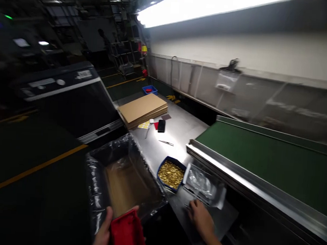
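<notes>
Two hands are in play at the bottom edge. Left hand [103, 229] is clamped on a red bin [127, 233], thumb and fingertip pinching its rim just below the plastic-lined cardboard box [123, 183]. Next comes the blue tray [171, 173] of small gold parts. Right hand [202, 219] lies flat, fingers apart, touching the steel table [179, 129] beside clear plastic bags [204, 184].
</notes>
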Action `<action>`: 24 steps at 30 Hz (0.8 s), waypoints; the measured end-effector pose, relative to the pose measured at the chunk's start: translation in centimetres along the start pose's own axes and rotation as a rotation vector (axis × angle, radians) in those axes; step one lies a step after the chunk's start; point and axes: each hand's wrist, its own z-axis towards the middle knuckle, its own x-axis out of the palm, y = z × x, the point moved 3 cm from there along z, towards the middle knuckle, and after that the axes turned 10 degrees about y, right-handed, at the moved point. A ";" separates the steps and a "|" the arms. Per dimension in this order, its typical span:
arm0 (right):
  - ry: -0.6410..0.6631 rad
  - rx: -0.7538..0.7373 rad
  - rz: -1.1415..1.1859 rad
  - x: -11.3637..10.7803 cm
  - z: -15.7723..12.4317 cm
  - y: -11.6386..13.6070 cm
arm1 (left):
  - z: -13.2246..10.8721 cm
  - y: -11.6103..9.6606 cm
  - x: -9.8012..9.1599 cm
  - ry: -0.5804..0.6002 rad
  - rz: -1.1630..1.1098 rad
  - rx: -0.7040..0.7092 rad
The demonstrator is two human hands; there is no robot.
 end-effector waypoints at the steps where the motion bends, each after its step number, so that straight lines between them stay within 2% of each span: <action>1: 0.010 -0.007 0.004 -0.1 0.2 0.0 | -0.1 -0.1 0.9 0.019 -0.005 0.029; 3: 0.010 -0.036 0.102 -0.8 0.5 0.8 | 0.0 -0.3 2.2 0.058 0.006 0.111; 5: -0.014 -0.121 0.337 -2.6 -0.2 3.3 | 0.1 -0.5 2.7 0.073 0.070 0.189; 7: -0.055 -0.252 0.588 -5.7 -2.3 7.1 | 0.1 -0.5 2.9 0.057 0.133 0.231; 9: -0.123 -0.383 0.702 -9.8 -5.2 11.5 | 0.2 -0.3 2.9 0.016 0.166 0.249; 11: -0.200 -0.575 0.702 -13.8 -8.2 15.8 | 0.2 -0.1 3.0 -0.020 0.170 0.258; 13: -0.182 -0.769 0.621 -16.4 -10.5 19.3 | 0.2 0.0 3.3 -0.026 0.199 0.285; 15: -0.159 -0.883 0.505 -17.3 -11.7 21.6 | 0.2 0.0 3.6 -0.004 0.256 0.295; 17: -0.160 -0.925 0.395 -17.0 -11.9 22.7 | 0.2 -0.1 3.8 0.017 0.326 0.280; 21: -0.170 -0.935 0.282 -15.5 -11.4 23.5 | 0.0 -0.4 3.4 -0.003 0.435 0.238; 24: -0.155 -0.927 0.263 -15.3 -11.3 23.6 | -0.1 -0.5 3.0 -0.031 0.473 0.196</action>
